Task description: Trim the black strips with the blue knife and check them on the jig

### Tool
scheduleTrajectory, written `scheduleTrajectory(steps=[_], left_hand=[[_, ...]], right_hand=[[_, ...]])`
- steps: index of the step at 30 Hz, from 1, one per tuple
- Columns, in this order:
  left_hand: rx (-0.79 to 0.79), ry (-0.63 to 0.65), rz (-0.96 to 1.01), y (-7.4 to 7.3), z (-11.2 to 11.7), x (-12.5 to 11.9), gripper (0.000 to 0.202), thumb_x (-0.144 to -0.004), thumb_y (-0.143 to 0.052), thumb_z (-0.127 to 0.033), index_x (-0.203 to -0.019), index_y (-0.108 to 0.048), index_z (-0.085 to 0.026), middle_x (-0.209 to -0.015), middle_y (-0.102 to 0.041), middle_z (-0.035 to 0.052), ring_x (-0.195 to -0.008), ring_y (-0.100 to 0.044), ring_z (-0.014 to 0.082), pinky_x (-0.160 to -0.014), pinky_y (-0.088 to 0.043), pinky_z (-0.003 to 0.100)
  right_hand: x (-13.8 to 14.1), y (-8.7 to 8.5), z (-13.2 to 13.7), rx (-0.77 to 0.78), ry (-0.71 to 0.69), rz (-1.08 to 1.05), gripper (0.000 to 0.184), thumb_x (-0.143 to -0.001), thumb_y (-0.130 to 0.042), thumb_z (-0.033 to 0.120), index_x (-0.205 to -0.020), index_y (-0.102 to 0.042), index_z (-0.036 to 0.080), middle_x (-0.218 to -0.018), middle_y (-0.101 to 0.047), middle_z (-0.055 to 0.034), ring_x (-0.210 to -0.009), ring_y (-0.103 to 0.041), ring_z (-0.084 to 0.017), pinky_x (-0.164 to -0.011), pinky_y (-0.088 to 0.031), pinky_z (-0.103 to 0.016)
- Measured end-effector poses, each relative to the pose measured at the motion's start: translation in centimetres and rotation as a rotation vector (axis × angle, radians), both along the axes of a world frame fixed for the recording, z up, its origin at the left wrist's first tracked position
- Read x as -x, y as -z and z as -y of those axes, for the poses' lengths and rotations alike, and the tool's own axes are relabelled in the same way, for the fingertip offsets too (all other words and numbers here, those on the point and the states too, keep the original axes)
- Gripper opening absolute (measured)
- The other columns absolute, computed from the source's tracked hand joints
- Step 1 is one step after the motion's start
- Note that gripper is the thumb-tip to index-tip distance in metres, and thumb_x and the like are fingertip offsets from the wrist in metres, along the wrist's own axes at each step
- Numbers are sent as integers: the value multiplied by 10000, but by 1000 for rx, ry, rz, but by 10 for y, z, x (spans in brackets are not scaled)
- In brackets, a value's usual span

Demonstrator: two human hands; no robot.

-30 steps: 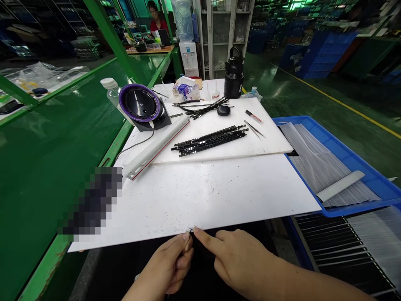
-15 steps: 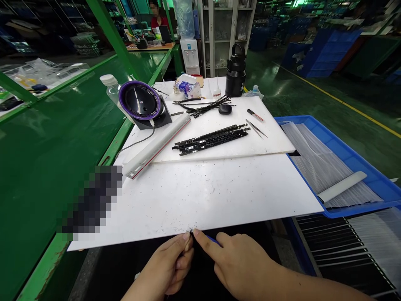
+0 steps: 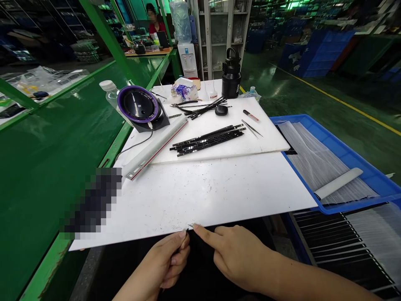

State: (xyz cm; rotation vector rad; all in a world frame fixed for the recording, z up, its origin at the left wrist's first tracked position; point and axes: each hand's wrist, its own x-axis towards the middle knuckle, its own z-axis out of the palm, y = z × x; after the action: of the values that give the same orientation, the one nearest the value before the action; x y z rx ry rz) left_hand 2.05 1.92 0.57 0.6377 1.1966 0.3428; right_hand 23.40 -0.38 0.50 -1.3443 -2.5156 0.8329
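Note:
My left hand (image 3: 166, 261) is closed in a pinch on a thin dark strip (image 3: 184, 239) at the near edge of the white board (image 3: 203, 196). My right hand (image 3: 238, 257) sits just to its right, forefinger stretched out, its tip touching the strip's upper end by the board's edge. Whether the right hand grips anything is hidden. Farther back, a bundle of black strips (image 3: 208, 140) lies on a smaller raised white board (image 3: 266, 142).
A purple-rimmed round device (image 3: 138, 104), a long white bar (image 3: 156, 146), tweezers (image 3: 252, 128), a black bottle (image 3: 231, 75) and small glue bottles stand at the back. A blue tray (image 3: 344, 154) with clear sleeves sits right. Green benches run left. A person sits far behind.
My hands have stayed at the board's near edge; the left hand has dropped slightly and the strip's tip shows a little more. The view has shifted a bit.

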Motion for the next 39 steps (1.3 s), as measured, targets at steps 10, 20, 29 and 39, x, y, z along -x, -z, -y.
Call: scheduleTrajectory(steps=[10, 20, 29, 39], left_hand=[[-11, 64, 1, 0, -3, 3, 390, -864, -483, -557, -722, -398, -204, -572, -289, -82, -457, -120, 59, -397, -63, 191], [-23, 72, -36, -1, -1, 3, 404, -878, -458, -557, -700, -407, -198, -574, -324, -70, -457, -155, 60, -402, -90, 199], [25, 85, 25, 0, -6, 8, 414, -840, -513, -579, -710, -397, -204, -574, -302, -78, -456, -128, 58, -395, -69, 191], [-2, 47, 22, 0, -2, 6, 377, -875, -486, -543, -727, -418, -203, -579, -296, -78, -456, -122, 60, -398, -70, 188]], right_hand=[[-7, -9, -13, 45, -61, -39, 636, -856, -412, 183, -1472, -305, 298, -864, -672, -7, -684, -613, -191, -603, -386, -288], [-4, -2, -12, -14, -80, 38, 660, -843, -437, 200, -1474, -275, 301, -800, -642, 8, -578, -549, -170, -476, -240, -290], [5, 9, 1, -136, -69, 181, 717, -868, -504, 282, -1495, -156, 291, -814, -616, -11, -507, -504, -165, -448, -126, -312], [4, 5, 5, -96, -45, 165, 712, -865, -443, 224, -1506, -142, 296, -855, -623, -23, -563, -551, -192, -470, -244, -302]])
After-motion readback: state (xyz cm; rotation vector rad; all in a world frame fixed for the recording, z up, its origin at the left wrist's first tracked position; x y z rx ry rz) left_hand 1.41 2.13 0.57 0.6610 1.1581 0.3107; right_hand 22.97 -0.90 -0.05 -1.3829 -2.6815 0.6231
